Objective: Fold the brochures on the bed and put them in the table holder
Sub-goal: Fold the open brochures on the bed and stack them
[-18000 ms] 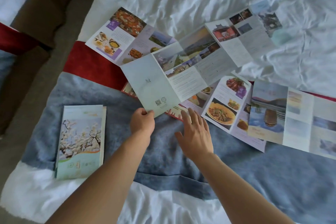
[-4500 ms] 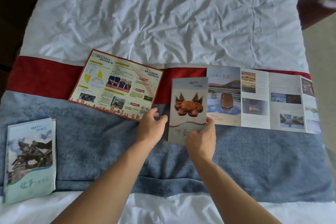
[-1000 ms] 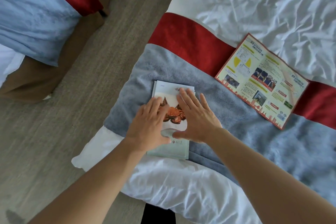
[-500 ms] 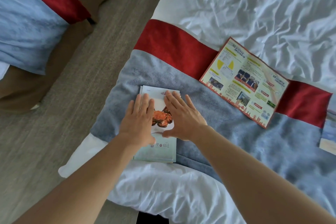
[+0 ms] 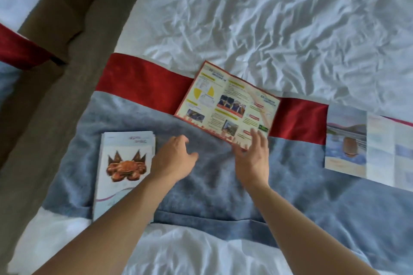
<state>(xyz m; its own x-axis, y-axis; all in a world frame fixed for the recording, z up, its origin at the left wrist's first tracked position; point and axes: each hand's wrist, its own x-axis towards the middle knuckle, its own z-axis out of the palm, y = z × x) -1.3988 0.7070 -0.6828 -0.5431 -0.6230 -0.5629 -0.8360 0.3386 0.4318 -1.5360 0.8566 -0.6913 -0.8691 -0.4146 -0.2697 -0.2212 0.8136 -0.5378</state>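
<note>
A stack of folded brochures [image 5: 125, 163], topped by one with a crab picture, lies on the grey-blue runner at the bed's left end. My left hand [image 5: 174, 158] hovers just right of the stack, fingers loosely curled, holding nothing. An unfolded yellow brochure with a red border [image 5: 225, 102] lies across the red band. My right hand [image 5: 252, 156] reaches its near right corner with straight fingers that touch its edge. Another unfolded pale brochure [image 5: 366, 149] lies at the far right, partly cut off. The table holder is not in view.
The bed carries a grey-blue runner [image 5: 223, 185] with a red band [image 5: 143, 82] over a crumpled white sheet [image 5: 268, 17]. Grey floor [image 5: 55, 107] runs along the left, with a second bed's corner [image 5: 20, 51] beyond it.
Both hands have lifted off the crab brochure stack and moved right. My right hand now reaches the yellow brochure's near corner. The view has swung right.
</note>
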